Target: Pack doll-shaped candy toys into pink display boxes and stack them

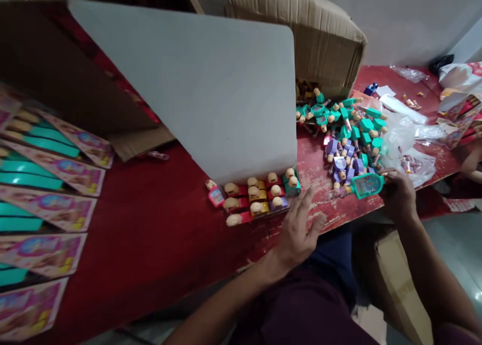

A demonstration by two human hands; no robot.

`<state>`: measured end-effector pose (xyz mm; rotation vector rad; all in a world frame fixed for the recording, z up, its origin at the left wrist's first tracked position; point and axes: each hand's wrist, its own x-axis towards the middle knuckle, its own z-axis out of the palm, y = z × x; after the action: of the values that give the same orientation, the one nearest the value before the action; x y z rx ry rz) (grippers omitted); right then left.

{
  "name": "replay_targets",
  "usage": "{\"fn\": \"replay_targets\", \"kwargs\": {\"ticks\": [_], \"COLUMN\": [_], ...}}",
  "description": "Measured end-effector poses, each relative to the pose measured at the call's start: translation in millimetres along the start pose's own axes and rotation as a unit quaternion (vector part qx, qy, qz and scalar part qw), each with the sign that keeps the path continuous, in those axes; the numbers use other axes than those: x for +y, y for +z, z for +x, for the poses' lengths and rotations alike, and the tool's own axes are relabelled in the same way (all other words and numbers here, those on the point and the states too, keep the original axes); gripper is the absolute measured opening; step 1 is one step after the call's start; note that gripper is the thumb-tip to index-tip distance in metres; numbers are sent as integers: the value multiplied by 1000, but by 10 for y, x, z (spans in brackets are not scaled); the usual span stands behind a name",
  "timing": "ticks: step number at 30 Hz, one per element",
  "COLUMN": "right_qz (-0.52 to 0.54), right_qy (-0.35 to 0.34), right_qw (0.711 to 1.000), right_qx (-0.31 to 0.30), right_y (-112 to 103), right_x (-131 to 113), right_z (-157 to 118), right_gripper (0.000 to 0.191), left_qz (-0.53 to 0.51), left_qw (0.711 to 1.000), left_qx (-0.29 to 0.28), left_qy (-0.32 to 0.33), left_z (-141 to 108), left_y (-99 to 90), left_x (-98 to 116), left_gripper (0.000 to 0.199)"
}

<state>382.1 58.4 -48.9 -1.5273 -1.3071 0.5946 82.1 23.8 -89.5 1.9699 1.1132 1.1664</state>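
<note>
My right hand (401, 194) is closed on one end of a teal doll-headed toy (367, 185), whose flat face with a clear window is turned up. Beside it lies a heap of similar toys in teal and purple (348, 151). My left hand (299, 229) is open, its fingers stretched out near the right end of a display box. In that box stand rows of doll-headed toys (256, 194) in red, yellow, purple and teal, heads up. The box's tall white back panel (211, 84) rises behind them. One red toy (214, 193) leans at the box's left end.
Filled display boxes with pink printed sides (56, 204) stand in a row at the left. Large cardboard cartons (324, 38) are behind the white panel. Plastic bags (406, 144) lie on the red table (150, 249) at the right, near another person's arm (472, 161).
</note>
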Motion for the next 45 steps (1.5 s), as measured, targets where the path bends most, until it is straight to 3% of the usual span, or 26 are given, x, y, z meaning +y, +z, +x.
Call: {"fn": "replay_targets", "kwargs": {"ticks": [2,4,7,9,12,15,18,21,25,29,34,37,41,45], "right_qz": [45,92,143,123,66,34,-32,-83,-112,-139,-161,-173,-189,-202], "right_qy": [35,71,120,142,136,59,-66,-177,-268,-303,-345,-326,-302,-302], "right_qw": [998,992,978,968,950,965,972,949,913,883,844,837,836,828], "right_qx": [-27,-40,-89,-169,-273,-253,-224,-246,-287,-331,-379,-405,-418,-426], "right_y": [44,154,356,470,606,764,977,1184,1317,1295,1323,1437,1599,1639], "right_x": [-146,-228,-252,-238,-201,-127,14,189,328,317,193,73,-54,-80], "right_z": [-168,-285,-430,-514,-588,-595,-577,-553,-517,-508,-460,-319,-104,-65], "right_gripper": [28,26,31,33,40,35,24,19,24,35,46,34,1,6], "left_qz": [-131,-260,-363,-360,-259,-41,141,247,355,399,409,399,397,402], "left_qw": [985,942,887,885,931,987,976,945,919,912,911,915,916,914], "left_qx": [-60,-94,-79,-60,-34,65,168,207,167,88,41,33,29,24], "left_qy": [-96,-189,-273,-289,-255,-138,-15,49,29,-22,-39,-51,-51,-50], "left_z": [2,-53,-241,-397,-601,-716,-705,-578,-392,-338,-326,-319,-323,-322], "left_y": [121,203,243,225,144,-14,-249,-492,-670,-679,-663,-670,-671,-674], "left_x": [59,40,-74,-165,-265,-296,-295,-350,-542,-708,-739,-741,-762,-761], "left_gripper": [56,60,63,63,51,39,44,52,57,59,57,57,57,57]}}
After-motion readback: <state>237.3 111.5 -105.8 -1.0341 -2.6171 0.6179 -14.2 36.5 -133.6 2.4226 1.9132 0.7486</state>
